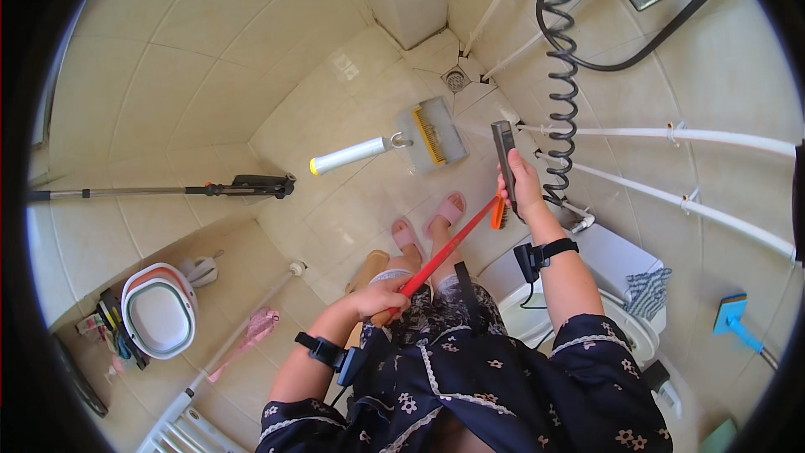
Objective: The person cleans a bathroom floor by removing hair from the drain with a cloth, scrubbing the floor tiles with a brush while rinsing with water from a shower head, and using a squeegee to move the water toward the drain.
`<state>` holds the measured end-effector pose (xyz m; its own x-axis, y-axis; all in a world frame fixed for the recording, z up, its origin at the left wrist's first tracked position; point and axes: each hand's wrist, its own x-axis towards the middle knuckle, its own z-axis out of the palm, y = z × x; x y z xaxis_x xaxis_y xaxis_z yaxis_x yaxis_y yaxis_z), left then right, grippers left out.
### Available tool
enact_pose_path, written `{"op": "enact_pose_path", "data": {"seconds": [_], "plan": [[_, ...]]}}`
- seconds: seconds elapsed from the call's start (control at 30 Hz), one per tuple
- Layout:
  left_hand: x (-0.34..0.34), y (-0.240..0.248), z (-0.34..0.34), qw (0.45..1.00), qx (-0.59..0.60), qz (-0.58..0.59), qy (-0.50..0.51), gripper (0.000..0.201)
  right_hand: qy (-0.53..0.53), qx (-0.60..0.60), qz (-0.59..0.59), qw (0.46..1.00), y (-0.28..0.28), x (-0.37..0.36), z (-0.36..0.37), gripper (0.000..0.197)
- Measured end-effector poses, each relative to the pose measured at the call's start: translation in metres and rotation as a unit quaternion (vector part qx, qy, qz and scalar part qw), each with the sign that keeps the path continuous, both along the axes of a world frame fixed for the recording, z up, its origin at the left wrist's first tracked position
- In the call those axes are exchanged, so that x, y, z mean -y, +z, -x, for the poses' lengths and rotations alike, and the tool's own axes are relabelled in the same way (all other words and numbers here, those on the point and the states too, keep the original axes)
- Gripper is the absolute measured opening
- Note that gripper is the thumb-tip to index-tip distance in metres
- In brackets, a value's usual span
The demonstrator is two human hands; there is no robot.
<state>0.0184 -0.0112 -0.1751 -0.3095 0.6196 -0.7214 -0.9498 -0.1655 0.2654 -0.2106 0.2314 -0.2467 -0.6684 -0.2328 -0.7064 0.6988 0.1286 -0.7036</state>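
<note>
Left hand (382, 297): you gripped a red pole (449, 252).
Right hand (521, 183): you clasped a grey sprayer (504, 144).
Dustpan (454, 136): lay ahead.

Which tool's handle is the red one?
The long red stick held in the left hand. The dustpan handle is pale with a yellow end; the scrubber handle at far right is blue.

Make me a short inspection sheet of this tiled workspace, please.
Surface: beige tiled floor, shiny in patches.
Job's things: red stick, orange brush head, grey handheld sprayer.
Clutter: dustpan with yellow teeth, on the floor; white basin, at left.
Hands: left hand grips the red stick; right hand holds the sprayer.
Cables: black coiled hose hangs at right; thin black cable by the right wrist strap.
Surroundings: white pipes along the wall; floor drain beyond the dustpan.
</note>
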Motion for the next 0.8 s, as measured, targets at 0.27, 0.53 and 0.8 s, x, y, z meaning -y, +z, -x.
{"op": "enact_pose_path", "data": {"seconds": [0.27,0.53,0.8], "plan": [[0.040,-0.024,-0.039,0.964,-0.109,0.222,-0.101,0.055,-0.050,0.001,0.005,0.999,0.016,-0.005,-0.072,0.053],[0.055,0.002,-0.078,0.846,-0.244,0.394,-0.264,0.051,-0.098,-0.005,-0.019,0.995,0.033,-0.018,-0.142,0.053],[0.052,-0.019,-0.116,0.801,-0.261,0.482,-0.240,0.040,-0.030,-0.053,0.012,0.998,0.043,0.030,-0.171,0.050]]}}
